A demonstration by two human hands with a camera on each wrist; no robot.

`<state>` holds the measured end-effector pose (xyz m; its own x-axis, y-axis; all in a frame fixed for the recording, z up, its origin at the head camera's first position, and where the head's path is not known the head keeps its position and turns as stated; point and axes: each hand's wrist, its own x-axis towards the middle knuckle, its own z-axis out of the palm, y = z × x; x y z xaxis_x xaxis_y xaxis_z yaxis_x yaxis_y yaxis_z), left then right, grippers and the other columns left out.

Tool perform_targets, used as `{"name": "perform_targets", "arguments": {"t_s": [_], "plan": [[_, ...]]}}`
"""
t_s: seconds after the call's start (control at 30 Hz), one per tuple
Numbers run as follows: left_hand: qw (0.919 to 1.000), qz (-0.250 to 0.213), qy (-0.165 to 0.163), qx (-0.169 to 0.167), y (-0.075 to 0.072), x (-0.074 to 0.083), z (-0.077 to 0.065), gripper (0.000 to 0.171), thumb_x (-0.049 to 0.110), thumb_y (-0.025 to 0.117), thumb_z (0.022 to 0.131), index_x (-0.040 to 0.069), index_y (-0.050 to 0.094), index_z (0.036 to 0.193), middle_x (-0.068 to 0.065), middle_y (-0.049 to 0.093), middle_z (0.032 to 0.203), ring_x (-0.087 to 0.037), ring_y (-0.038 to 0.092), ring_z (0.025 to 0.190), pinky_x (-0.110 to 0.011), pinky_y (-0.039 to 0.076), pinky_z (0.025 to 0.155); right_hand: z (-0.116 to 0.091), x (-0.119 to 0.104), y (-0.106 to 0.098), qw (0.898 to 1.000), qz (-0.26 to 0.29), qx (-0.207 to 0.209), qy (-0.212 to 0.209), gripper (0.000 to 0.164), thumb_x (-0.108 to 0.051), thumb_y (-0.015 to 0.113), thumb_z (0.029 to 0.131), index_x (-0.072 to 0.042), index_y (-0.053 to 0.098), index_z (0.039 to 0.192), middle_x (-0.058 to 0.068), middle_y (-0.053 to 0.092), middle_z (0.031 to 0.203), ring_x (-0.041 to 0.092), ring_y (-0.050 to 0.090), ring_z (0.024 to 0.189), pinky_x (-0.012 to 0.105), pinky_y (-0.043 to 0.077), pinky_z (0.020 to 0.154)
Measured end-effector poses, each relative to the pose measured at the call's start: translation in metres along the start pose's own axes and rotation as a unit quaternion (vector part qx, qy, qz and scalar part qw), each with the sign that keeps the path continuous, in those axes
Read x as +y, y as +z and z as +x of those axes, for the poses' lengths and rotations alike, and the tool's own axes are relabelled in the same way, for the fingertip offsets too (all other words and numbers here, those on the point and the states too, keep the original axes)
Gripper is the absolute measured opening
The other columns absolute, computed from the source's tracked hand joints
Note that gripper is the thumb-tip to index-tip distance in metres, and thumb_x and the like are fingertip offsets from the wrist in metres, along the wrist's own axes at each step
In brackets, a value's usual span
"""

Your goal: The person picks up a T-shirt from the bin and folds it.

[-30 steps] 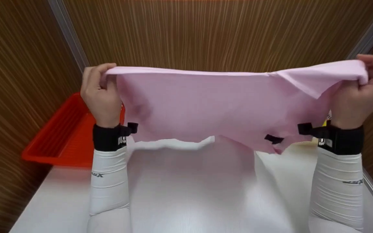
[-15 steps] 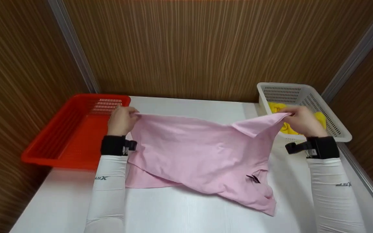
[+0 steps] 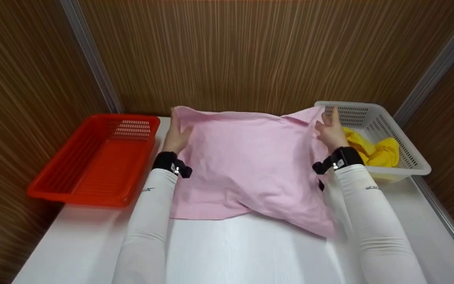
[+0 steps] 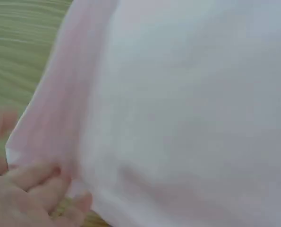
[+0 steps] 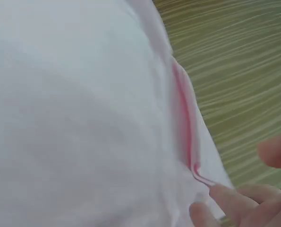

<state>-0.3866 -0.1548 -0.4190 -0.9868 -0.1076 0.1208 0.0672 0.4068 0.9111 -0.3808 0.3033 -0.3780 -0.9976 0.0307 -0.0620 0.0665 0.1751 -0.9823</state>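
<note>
A pink shirt (image 3: 250,157) spreads across the white table, its far edge raised against the wooden wall and its near edge wavy. At its far left corner is my left hand (image 3: 177,139), thumb spread away from straightened fingers that touch the cloth. My right hand (image 3: 332,133) is at the far right corner, beside a folded-over flap. In the right wrist view, fingertips (image 5: 225,198) touch the shirt's edge while the thumb stands apart. The left wrist view has loosely extended fingers (image 4: 41,184) against the fabric. A black tag (image 3: 321,185) shows partly under the right wrist strap.
On the left stands a red plastic basket (image 3: 97,173). A white basket (image 3: 349,116) at the back right holds yellow cloth (image 3: 384,154), close by my right hand. Wooden panels (image 3: 227,55) enclose the white table (image 3: 227,256) at the back and sides.
The shirt came down from being held up taut and was laid on the table. Both hands moved forward and closer together, and their fingers released their grip on its corners.
</note>
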Motion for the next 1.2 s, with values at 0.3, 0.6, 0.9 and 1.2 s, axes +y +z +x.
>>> {"name": "perform_targets", "arguments": {"t_s": [0.3,0.6,0.9,1.2], "plan": [[0.9795,0.177,-0.027,-0.093,0.046,-0.041,-0.045,0.065,0.017,0.055,0.105,-0.007,0.031,0.16,-0.035,0.042,0.16,-0.046,0.042,0.151,-0.052,0.034,0.128,-0.013,0.063,0.037,0.94,-0.334,-0.063,-0.012,0.055,-0.011,0.047,0.103,0.013,0.04,0.151,0.041,0.047,0.152,0.053,0.046,0.144,0.059,0.037,0.123],[0.9373,0.3,-0.073,-0.162,0.047,-0.055,-0.055,0.054,0.022,0.057,0.104,0.0,0.051,0.153,-0.029,0.034,0.168,-0.042,0.032,0.159,-0.052,0.029,0.13,-0.007,0.102,0.046,0.878,-0.459,-0.132,0.004,0.059,-0.027,0.047,0.104,0.016,0.048,0.144,0.038,0.053,0.148,0.052,0.049,0.142,0.064,0.035,0.123],[0.9397,0.309,-0.052,-0.136,0.054,-0.06,-0.049,0.053,0.017,0.056,0.104,0.0,0.049,0.154,-0.028,0.035,0.167,-0.041,0.033,0.158,-0.056,0.033,0.127,0.004,0.117,0.04,0.909,-0.406,-0.094,-0.019,0.06,-0.028,0.048,0.107,0.012,0.043,0.152,0.039,0.039,0.159,0.052,0.038,0.151,0.06,0.028,0.128],[0.9586,0.252,0.029,-0.13,0.083,-0.034,-0.097,0.032,0.018,0.071,0.098,0.001,0.066,0.125,-0.023,0.067,0.124,-0.038,0.063,0.117,-0.052,0.049,0.106,-0.07,0.104,0.057,0.93,-0.35,-0.069,-0.086,0.025,-0.021,0.066,0.102,-0.002,0.07,0.117,0.023,0.074,0.119,0.035,0.066,0.102,0.049,0.052,0.097]]}}
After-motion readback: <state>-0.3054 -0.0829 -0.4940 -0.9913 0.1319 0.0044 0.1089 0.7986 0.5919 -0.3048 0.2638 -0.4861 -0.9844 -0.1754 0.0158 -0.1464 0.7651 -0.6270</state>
